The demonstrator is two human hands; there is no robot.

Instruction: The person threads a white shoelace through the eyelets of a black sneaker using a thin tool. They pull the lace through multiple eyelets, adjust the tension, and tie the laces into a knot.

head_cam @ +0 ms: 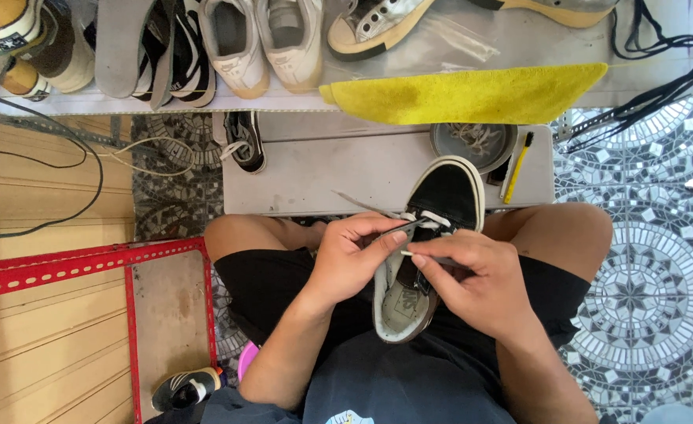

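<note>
The person sits with a black shoe resting on their lap, its white-edged toe pointing away. The left hand has its grip pinched tight on a white lace by the shoe's eyelets. The right hand has its grip closed on the lace end just beside it. Past the knees stands a low grey desk with another black shoe, a round bowl and a yellow brush. Farther off, a yellow cloth lies below a row of shoes.

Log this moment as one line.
left hand: pinching white lace | right hand: gripping lace tip | black sneaker: on lap, toe toward grey bench
</note>
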